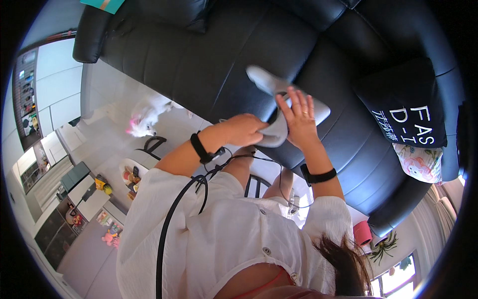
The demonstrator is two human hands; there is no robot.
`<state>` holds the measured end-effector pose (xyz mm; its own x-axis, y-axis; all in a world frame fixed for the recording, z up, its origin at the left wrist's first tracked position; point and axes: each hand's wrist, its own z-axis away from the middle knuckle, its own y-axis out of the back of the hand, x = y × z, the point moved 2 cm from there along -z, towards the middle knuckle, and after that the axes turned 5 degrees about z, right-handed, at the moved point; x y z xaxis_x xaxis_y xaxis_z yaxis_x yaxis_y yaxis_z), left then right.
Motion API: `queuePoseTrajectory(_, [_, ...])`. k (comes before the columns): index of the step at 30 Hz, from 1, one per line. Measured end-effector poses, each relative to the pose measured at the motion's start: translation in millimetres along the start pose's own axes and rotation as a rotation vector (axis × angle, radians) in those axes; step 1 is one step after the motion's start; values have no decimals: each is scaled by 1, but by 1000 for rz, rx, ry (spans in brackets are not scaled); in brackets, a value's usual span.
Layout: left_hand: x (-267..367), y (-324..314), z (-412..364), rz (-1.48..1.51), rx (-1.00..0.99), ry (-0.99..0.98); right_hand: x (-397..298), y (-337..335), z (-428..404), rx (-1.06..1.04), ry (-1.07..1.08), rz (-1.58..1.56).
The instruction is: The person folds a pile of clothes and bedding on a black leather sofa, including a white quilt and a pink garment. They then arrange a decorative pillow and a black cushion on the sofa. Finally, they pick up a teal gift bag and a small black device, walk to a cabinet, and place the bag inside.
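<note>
A light grey cloth item (274, 132), blurred and partly folded, is held up in front of the black leather sofa (186, 67). My left hand (244, 129) pinches its lower edge between thumb and fingers. Flat against the cloth lies my right hand (297, 116), its fingers extended and a ring on one of them. One end of the cloth sticks out to the upper left, and another part shows beyond my right hand. Which garment or piece it is cannot be told. Each wrist wears a black strap, with cables hanging between them.
A white dog (146, 119) stands on the tiled floor at the left. A black cushion with writing (410, 108) and a floral cushion (420, 162) rest on the sofa's right part. Black chair parts (257, 185) show near my legs. A potted plant (384, 246) stands lower right.
</note>
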<state>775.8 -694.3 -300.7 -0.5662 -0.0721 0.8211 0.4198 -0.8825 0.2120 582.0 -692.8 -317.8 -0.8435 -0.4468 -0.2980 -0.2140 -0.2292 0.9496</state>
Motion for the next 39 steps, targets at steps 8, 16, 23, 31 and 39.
queuePoseTrajectory(8, [8,11,65,533,417,-5,-52,-78,43,-278,-446,-1684])
queuePoseTrajectory(16, [-17,-38,89,346,560,56,-83,-30,52,-192,-705,-2277])
queuePoseTrajectory(23, [-6,-103,57,1010,646,-33,-81,-23,68,-68,-403,-1563])
queuePoseTrajectory(31, [76,-154,44,349,516,82,-46,7,94,-226,-356,-1328])
queuePoseTrajectory(39, [54,-165,59,687,1032,-118,-42,81,113,-795,-155,-1544])
